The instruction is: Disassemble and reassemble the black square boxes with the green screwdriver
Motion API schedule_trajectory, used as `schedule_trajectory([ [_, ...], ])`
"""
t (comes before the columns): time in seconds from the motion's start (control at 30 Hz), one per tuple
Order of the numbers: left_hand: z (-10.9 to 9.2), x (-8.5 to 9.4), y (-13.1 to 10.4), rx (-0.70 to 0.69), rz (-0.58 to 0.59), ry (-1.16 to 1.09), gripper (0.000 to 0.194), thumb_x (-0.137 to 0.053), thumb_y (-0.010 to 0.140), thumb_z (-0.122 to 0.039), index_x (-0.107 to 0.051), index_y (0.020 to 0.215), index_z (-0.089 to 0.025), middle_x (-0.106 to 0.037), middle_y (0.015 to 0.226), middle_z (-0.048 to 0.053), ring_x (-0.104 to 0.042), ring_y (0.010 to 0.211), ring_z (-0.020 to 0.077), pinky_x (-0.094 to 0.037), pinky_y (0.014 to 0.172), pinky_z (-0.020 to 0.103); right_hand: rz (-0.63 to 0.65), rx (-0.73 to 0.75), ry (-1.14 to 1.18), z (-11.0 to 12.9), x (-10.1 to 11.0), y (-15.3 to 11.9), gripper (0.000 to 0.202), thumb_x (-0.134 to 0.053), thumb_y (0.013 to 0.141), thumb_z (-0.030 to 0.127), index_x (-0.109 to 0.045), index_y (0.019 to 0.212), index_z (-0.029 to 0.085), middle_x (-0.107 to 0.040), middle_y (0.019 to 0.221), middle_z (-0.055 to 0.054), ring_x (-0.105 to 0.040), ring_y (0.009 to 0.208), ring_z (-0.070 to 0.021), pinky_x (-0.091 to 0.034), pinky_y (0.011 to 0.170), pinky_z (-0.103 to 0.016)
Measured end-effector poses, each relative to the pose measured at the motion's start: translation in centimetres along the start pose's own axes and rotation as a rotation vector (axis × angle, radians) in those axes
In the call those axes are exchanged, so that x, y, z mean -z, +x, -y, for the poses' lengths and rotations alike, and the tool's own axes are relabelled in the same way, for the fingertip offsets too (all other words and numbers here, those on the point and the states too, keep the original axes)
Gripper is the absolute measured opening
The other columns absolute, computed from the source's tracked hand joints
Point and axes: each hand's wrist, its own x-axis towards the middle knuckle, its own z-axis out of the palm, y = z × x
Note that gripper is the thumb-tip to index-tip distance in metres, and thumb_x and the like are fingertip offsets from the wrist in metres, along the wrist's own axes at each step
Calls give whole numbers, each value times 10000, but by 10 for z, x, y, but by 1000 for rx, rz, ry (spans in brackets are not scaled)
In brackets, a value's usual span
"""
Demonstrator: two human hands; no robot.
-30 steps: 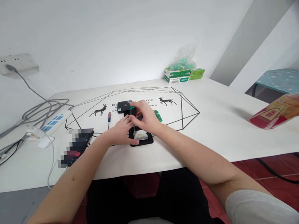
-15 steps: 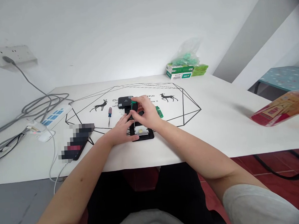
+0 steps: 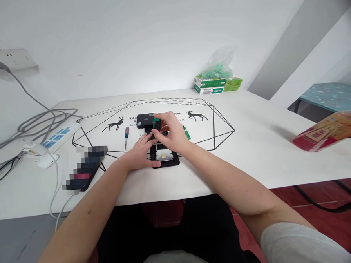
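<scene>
View slightly shifted, casing (image 3: pixel 176 161) near table edge (image 3: pixel 173 196), room rightward

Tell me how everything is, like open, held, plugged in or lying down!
Black case: open, metal plate showing
Green-and-black screwdriver: held handle-up by right hand
Other screwdriver: lying on the table
Circuit board: partly hidden
Phone: lying flat, screen blurred out
Grey plug: in the wall socket
Green boxes: stacked
Plastic bag: atop the boxes

I face a pale, evenly lit wall (image 3: pixel 114 40) behind my white table (image 3: pixel 253 158). Right: blue patterned table (image 3: pixel 332 95). Below: red tiled floor (image 3: pixel 319 188).
</scene>
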Motion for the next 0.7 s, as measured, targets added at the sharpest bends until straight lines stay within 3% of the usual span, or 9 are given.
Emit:
schedule_trajectory([
  [0.27,-3,1,2,-12,-12,-8,1125,-839,822,-681,-294,1740,-329,-185,1825,105,-76,1686,454,-239,1336,656,38,-30,98,2,-2,1,376,-672,974,329,-608,1343,303,-604,1096,-61,-588,882,-203,-647,737,-395],
  [0.43,-8,4,4,-35,-5,14,1090,-830,820,-676,-351,1720,-290,-198,1815,125,-90,1681,451,-233,1340,643,28,-186,350,9,-2,8,336,-782,905,477,-651,1148,285,-630,1032,-33,-591,889,-201,-596,790,-399],
  [0.6,-10,5,5,23,-1,9,1023,-852,789,-690,-469,1649,-291,-235,1798,140,-155,1663,474,-280,1313,661,89,-331,601,9,-2,10,381,-676,971,608,-655,1170,284,-628,1013,-21,-623,887,-176,-596,771,-352],
  [0.7,-11,6,6,24,7,9,1022,-854,786,-682,-477,1647,-280,-273,1777,148,-189,1648,483,-293,1312,649,168,-398,699,8,2,9,418,-597,1014,647,-656,1221,289,-677,1046,-35,-677,993,-197,-624,799,-352],
])
